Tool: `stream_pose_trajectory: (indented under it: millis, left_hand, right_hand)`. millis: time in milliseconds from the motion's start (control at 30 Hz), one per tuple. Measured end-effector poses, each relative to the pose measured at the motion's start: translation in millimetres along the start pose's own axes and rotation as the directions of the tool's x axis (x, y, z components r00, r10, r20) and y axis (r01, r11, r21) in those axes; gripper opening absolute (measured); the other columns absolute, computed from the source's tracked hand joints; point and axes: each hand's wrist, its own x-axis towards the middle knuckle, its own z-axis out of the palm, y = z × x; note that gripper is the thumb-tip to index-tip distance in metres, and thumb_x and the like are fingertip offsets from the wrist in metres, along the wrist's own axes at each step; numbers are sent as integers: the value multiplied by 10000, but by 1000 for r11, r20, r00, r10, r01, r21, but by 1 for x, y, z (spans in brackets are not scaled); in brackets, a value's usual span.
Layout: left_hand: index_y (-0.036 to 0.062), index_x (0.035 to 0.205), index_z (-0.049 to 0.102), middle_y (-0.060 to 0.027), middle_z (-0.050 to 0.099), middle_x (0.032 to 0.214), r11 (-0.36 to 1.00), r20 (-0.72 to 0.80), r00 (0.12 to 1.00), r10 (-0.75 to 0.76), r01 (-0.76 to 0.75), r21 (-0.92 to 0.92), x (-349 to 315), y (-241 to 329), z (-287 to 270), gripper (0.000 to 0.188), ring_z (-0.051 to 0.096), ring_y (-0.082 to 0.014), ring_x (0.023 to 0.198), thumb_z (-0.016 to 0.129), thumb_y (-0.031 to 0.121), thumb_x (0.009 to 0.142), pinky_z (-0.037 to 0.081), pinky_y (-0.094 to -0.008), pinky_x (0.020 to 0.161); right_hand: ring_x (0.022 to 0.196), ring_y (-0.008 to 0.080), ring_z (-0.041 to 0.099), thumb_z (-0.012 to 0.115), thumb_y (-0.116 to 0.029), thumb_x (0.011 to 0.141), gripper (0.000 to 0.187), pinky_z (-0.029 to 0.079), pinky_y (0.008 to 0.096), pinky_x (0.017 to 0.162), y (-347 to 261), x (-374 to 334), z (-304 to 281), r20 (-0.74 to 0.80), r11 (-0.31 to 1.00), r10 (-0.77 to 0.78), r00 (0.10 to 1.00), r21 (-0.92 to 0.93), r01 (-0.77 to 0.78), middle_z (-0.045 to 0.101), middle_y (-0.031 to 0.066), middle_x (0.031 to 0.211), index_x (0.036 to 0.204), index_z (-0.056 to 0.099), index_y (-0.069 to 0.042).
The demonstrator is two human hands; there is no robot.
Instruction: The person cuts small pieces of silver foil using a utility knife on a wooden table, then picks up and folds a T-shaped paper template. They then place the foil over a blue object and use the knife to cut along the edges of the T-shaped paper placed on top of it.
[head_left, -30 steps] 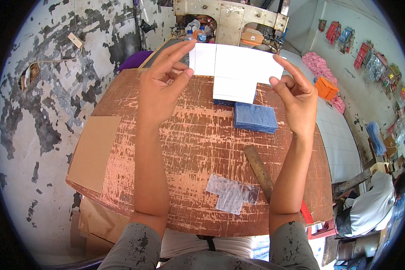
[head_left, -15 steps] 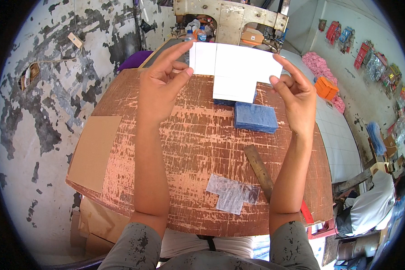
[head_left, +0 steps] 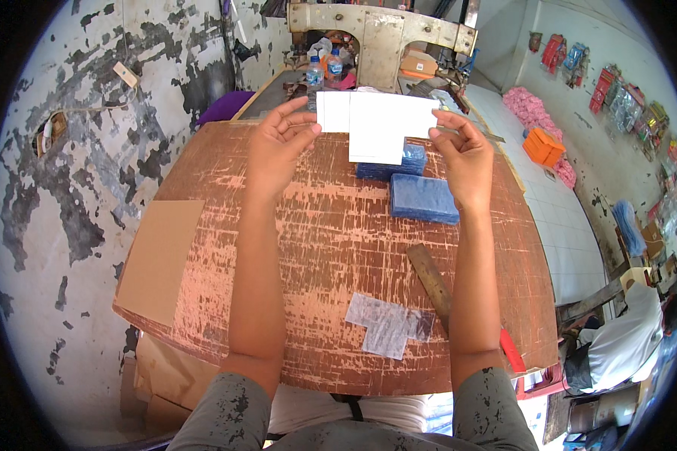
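Note:
A white T-shaped sheet with thin crease lines (head_left: 380, 124) is held up over the far part of the worn brown table (head_left: 323, 255). My left hand (head_left: 280, 146) pinches its left end between thumb and fingers. At its right end, my right hand (head_left: 462, 154) grips the edge the same way. Just beyond and below the sheet lie two stacks of blue flat pieces, the nearer stack (head_left: 424, 198) in full sight and the farther stack (head_left: 414, 160) partly hidden by the sheet. A thin greyish T-shaped piece (head_left: 387, 325) lies near the table's front.
A worn flat ruler-like strip (head_left: 429, 282) lies beside my right forearm, with a red strip (head_left: 512, 351) at the right edge. Brown cardboard (head_left: 158, 259) covers the left side. A metal machine frame (head_left: 380, 45) and bottles (head_left: 314, 73) stand behind. Another person (head_left: 624, 346) sits at lower right.
Both hands have come down and closer to each other with the white sheet. The sheet now looks smaller and tilted differently, and more of the farther blue stack shows.

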Motion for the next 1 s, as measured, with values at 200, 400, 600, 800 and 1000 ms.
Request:
stream_pose_trajectory:
  millis: [200,400,600,800,1000]
  left_hand:
    - [-2,1434,606,-75,753,1183,997,35,997,-68,67,48,3,-14,-2,511,707,-105,1017,788,55,959,566,-256,825]
    - [19,1434,617,-83,747,1194,995,13,997,-80,79,61,3,-16,-3,515,703,-107,1027,798,62,954,568,-266,823]
    - [24,1431,623,-81,748,1195,995,26,996,-83,81,60,3,-15,-4,508,706,-113,1031,800,71,957,567,-264,836]
    - [12,1418,645,-82,756,1183,996,51,997,-57,53,67,5,-18,-6,464,710,-119,970,775,80,978,564,-267,795]
    - [26,1397,677,-71,773,1188,986,31,995,-94,89,142,2,-10,-2,424,711,-119,1045,767,80,986,559,-273,880]
  right_hand:
    - [812,60,679,736,33,957,263,454,204,567,22,7,-3,-8,1000,-6,1000,16,7,769,44,1016,1219,727,12]
    - [780,57,656,745,37,948,203,473,202,587,21,8,-2,-2,999,8,1000,52,-8,764,30,998,1149,720,9]
    - [806,65,664,742,50,951,171,519,222,686,25,9,-4,5,997,-1,1000,79,1,756,33,988,1112,699,13]
    - [858,81,687,741,58,950,168,541,233,746,24,10,-5,10,995,-13,1000,102,12,759,48,999,1107,694,23]
    - [846,83,686,746,54,949,156,542,236,741,20,9,-6,7,997,-5,1000,80,5,761,55,997,1094,699,20]
